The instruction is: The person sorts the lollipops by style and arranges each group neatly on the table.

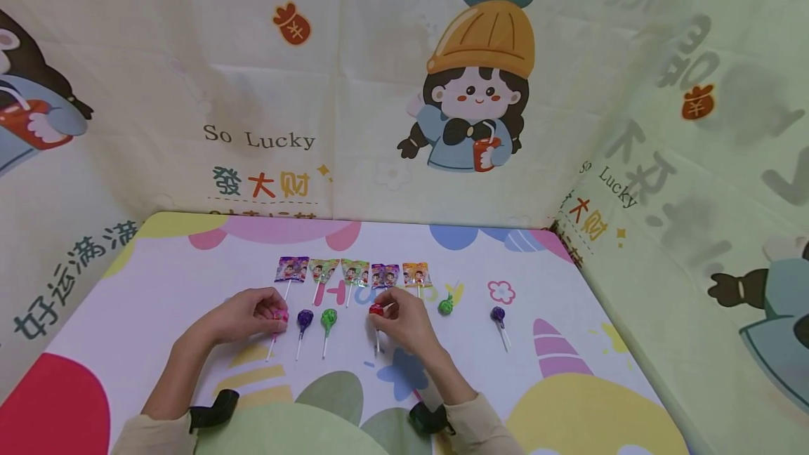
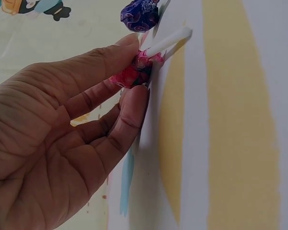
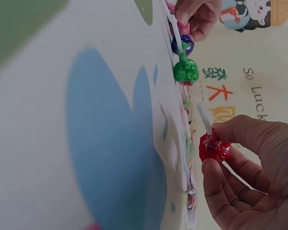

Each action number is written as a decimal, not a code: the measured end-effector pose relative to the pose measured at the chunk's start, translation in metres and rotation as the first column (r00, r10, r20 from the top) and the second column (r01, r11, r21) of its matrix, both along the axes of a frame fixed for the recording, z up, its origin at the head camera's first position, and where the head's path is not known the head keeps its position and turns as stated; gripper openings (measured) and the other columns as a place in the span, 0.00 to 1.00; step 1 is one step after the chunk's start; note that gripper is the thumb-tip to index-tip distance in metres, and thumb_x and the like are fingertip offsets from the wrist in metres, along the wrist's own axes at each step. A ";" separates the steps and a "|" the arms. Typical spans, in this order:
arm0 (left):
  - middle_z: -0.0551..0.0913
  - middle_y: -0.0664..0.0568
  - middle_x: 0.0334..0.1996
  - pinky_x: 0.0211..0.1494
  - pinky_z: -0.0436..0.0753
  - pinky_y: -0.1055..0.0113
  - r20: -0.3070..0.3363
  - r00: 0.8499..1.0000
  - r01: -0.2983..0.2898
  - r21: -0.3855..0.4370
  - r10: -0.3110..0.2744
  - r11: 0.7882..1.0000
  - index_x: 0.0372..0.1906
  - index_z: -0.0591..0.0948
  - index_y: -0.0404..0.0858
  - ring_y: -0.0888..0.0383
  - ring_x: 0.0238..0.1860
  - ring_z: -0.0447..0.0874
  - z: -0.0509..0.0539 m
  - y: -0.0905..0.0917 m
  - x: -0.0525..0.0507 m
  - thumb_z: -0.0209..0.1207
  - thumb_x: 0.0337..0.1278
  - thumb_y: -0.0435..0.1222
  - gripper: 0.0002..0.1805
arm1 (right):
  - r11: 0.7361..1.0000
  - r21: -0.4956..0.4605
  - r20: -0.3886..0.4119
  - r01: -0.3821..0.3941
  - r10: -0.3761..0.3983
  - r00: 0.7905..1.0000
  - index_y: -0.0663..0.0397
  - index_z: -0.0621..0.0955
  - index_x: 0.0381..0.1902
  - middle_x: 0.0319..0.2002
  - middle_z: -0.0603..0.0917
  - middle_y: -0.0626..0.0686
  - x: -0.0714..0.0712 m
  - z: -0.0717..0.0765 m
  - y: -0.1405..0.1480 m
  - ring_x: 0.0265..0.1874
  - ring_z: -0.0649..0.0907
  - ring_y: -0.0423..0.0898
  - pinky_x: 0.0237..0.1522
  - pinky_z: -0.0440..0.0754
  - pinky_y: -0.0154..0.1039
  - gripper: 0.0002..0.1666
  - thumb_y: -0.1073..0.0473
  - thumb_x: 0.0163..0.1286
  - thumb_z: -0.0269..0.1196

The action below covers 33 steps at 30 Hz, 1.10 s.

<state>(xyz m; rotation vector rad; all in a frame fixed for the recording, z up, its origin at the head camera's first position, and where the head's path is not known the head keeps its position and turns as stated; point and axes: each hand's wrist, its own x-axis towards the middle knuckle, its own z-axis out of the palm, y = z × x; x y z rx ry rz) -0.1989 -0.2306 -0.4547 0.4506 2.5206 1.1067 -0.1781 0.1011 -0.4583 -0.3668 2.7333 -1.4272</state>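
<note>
"Beige sleeves [image 1: 483, 430] lie nearest, a black device [image 1: 215, 409] at each cuff. What do the hands hold?"

"Left of the tabletop's [image 1: 164, 300] middle, the left hand [image 1: 243, 314] pinches a pink lollipop [image 2: 128, 75] by its wrapped head, thumb and fingertips nearly closed around it."

"And the other?"

"The right hand [image 1: 403, 318] grips a red lollipop [image 3: 215, 147] the same way, just right of the middle. Whether either candy touches the surface, one cannot tell."

"What lies between them?"

"A purple lollipop [image 1: 305, 319] and a green lollipop [image 1: 329, 318], side by side, sticks towards the near edge. Towards the right edge come another green lollipop [image 1: 445, 305] and, farther out, another purple lollipop [image 1: 498, 314]."

"And towards the far edge?"

"Five flat candy packets [image 1: 355, 272] on sticks, set in a row: purple, two green, purple, orange."
</note>
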 end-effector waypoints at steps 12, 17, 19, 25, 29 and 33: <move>0.78 0.52 0.32 0.37 0.76 0.69 0.008 1.000 -0.006 0.016 0.006 1.000 0.43 0.80 0.37 0.55 0.35 0.74 0.001 0.000 0.000 0.73 0.57 0.39 0.16 | 0.999 0.006 0.022 -0.031 0.031 0.999 0.55 0.84 0.44 0.36 0.83 0.47 0.000 -0.001 -0.018 0.32 0.79 0.40 0.34 0.79 0.29 0.14 0.59 0.64 0.74; 0.78 0.52 0.32 0.37 0.76 0.69 0.002 1.000 0.006 0.030 -0.006 1.000 0.43 0.79 0.38 0.55 0.35 0.74 0.000 0.000 0.000 0.73 0.57 0.39 0.16 | 0.998 0.004 0.042 -0.055 0.055 0.998 0.55 0.83 0.44 0.36 0.83 0.48 0.000 -0.002 -0.025 0.32 0.78 0.40 0.35 0.79 0.28 0.14 0.59 0.63 0.74; 0.78 0.52 0.32 0.37 0.76 0.69 0.001 1.000 0.011 0.035 -0.011 0.999 0.43 0.80 0.38 0.54 0.36 0.74 -0.001 -0.001 0.000 0.73 0.57 0.40 0.16 | 0.998 -0.002 0.045 -0.060 0.060 0.997 0.55 0.83 0.44 0.36 0.83 0.48 0.000 -0.003 -0.027 0.32 0.78 0.40 0.35 0.79 0.28 0.14 0.59 0.63 0.74; 0.77 0.53 0.31 0.37 0.76 0.70 -0.037 0.998 0.053 0.040 -0.052 0.998 0.45 0.78 0.41 0.55 0.36 0.74 -0.003 -0.003 -0.002 0.72 0.58 0.40 0.16 | 0.998 -0.006 0.060 -0.070 0.070 0.996 0.54 0.83 0.44 0.36 0.83 0.47 -0.002 -0.005 -0.034 0.32 0.78 0.39 0.35 0.79 0.28 0.14 0.58 0.63 0.74; 0.76 0.54 0.31 0.36 0.75 0.70 -0.054 0.996 0.067 0.033 -0.065 0.997 0.45 0.77 0.42 0.56 0.35 0.74 -0.002 -0.004 -0.002 0.72 0.58 0.40 0.16 | 0.997 0.000 0.055 -0.081 0.081 0.995 0.53 0.83 0.43 0.35 0.83 0.46 -0.004 -0.007 -0.038 0.32 0.78 0.37 0.34 0.79 0.28 0.14 0.58 0.63 0.75; 0.76 0.54 0.31 0.36 0.75 0.70 -0.064 0.995 0.077 0.030 -0.075 0.997 0.45 0.76 0.43 0.56 0.35 0.74 -0.001 -0.004 -0.002 0.72 0.59 0.40 0.16 | 0.997 0.006 0.049 -0.083 0.083 0.995 0.53 0.83 0.43 0.34 0.82 0.46 -0.006 -0.008 -0.041 0.31 0.77 0.37 0.34 0.78 0.28 0.13 0.57 0.63 0.74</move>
